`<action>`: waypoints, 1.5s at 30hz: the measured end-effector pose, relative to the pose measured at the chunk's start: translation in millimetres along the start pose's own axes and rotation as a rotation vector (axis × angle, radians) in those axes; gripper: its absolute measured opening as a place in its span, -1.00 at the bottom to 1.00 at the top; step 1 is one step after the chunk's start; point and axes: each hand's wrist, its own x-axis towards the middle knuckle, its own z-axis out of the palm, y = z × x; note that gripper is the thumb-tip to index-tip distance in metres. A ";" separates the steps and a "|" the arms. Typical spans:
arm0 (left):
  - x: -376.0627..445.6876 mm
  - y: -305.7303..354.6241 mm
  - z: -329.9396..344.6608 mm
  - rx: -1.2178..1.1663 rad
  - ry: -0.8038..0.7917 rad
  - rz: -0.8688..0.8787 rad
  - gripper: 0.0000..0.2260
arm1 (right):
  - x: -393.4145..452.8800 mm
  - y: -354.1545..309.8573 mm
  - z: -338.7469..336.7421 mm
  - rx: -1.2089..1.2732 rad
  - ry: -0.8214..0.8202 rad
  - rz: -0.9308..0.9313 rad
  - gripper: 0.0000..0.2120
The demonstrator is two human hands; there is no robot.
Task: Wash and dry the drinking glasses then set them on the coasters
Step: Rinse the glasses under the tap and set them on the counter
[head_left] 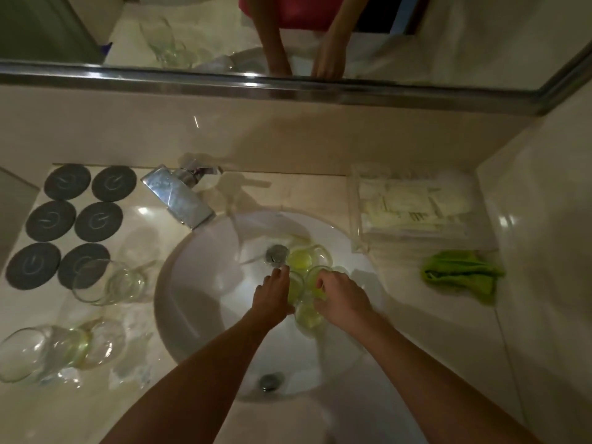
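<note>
While both hands (pixel 272 296) (pixel 342 299) grip it, glass (pixel 307 312) lies tilted in sink (pixel 198 277) — mouth away.

Faucet (pixel 179 193) overhangs the sink (pixel 198 283); 2 glasses (pixel 105 282) crowd the coasters (pixel 51 221).

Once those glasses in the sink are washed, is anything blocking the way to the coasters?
Partly. Two glasses stand between the sink and the six coasters, one overlapping the nearest coaster. The tap juts out beside them. The other five coasters look free.
</note>
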 end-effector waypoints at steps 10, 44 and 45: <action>-26.9 -36.2 -34.3 -0.375 0.241 -0.121 -0.27 | 31.8 -35.9 9.5 0.135 -0.179 -0.122 -0.46; -58.8 -104.6 -157.5 -0.922 0.246 -0.180 -0.76 | 60.2 -171.6 56.6 1.574 -0.040 0.507 -0.81; -59.9 -104.9 -158.4 -0.943 0.261 -0.189 -0.77 | 60.3 -171.6 56.9 1.553 -0.020 0.519 -0.84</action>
